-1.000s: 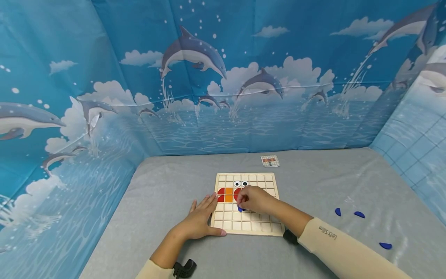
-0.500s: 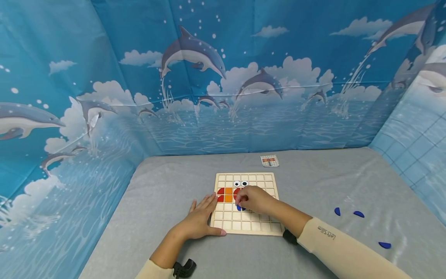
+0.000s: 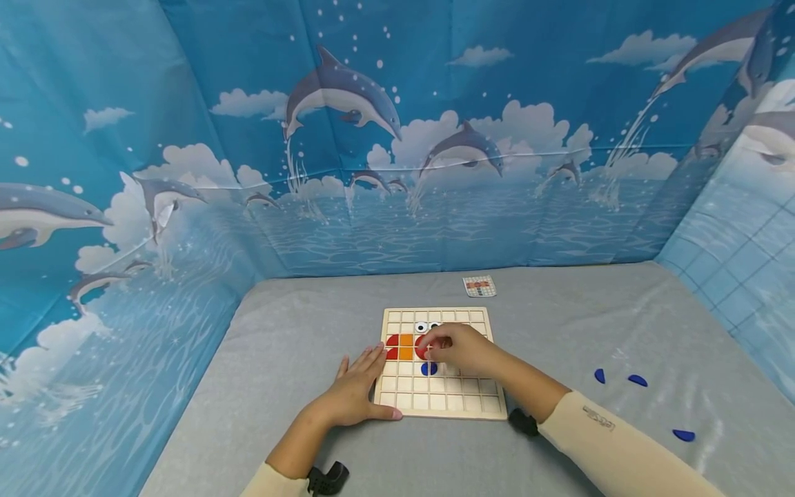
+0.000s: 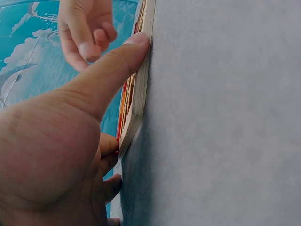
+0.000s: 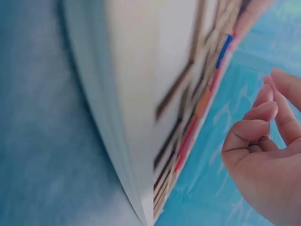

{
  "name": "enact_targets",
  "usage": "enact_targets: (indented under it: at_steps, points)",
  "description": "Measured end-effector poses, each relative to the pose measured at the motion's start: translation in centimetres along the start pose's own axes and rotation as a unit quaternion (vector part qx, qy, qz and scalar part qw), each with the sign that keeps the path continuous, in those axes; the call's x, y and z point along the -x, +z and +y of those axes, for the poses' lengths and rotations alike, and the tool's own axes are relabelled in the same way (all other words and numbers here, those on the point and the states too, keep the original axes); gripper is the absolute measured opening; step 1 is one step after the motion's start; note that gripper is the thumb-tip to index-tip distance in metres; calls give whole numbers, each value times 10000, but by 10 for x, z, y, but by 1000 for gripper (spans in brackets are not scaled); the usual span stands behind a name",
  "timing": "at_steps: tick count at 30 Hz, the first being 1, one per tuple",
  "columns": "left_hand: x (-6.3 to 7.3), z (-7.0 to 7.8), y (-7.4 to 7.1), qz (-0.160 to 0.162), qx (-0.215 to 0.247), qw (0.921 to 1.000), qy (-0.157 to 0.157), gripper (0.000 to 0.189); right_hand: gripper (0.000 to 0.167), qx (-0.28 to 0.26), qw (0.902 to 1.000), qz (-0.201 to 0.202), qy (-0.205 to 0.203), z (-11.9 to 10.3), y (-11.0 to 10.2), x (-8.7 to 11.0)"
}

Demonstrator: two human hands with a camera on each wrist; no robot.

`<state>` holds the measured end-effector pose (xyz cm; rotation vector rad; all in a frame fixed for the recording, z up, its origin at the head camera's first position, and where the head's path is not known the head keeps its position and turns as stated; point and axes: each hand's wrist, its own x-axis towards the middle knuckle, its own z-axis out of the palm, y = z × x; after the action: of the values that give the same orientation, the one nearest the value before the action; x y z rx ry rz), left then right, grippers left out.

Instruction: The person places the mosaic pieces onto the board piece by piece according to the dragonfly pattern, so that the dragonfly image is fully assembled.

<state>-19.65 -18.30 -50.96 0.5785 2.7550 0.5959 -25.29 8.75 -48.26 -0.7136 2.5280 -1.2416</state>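
Observation:
A square wooden grid board (image 3: 459, 402) lies on the grey cloth. My left hand (image 3: 355, 392) rests against its near left corner, with the thumb on the front edge and the fingers spread along the left side. Just above the board hovers my right hand (image 3: 462, 347), fingers loosely bent and nothing seen between them, as the right wrist view also shows. Below its fingertips, blue pieces (image 3: 428, 369) sit in the grid as a round shape. Red pieces (image 3: 392, 340), orange squares (image 3: 406, 346) and white eye discs (image 3: 421, 327) fill other cells; my right hand hides part of this row.
Behind the board lies a small patterned card (image 3: 479, 286). Off to the right are three loose blue half-round pieces: one (image 3: 599, 376), another (image 3: 638, 380), and the nearest (image 3: 684, 435). A dolphin-print curtain (image 3: 373, 235) hangs at the back and sides.
My right hand has let go of the blue piece and lifted slightly up and away from it, uncovering the round blue shape. The left hand stays in place.

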Motion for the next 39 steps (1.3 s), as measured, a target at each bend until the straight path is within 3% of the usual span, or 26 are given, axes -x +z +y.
enact_targets:
  at_steps: [5, 9, 18, 26, 39]
  points:
    - [1, 1, -1, -12, 41, 10000, -67, 118, 19, -529, 9985, 165, 11, -2, -15, 13]
    - [1, 1, -1, -4, 64, 9999, -86, 119, 21, -660, 9975, 217, 157, -1, -24, 22]
    - [0, -1, -1, 23, 33, 10000, -85, 119, 38, 230, 9959, -685, 536, 6, -20, 33]
    - [-1, 0, 0, 48, -9, 10000, -81, 119, 40, 393, 9931, -812, 748, 6, -9, 32]
    - [-2, 2, 0, 46, 28, 9999, -101, 119, 40, 223, 9961, -647, 549, 10, -7, 35]
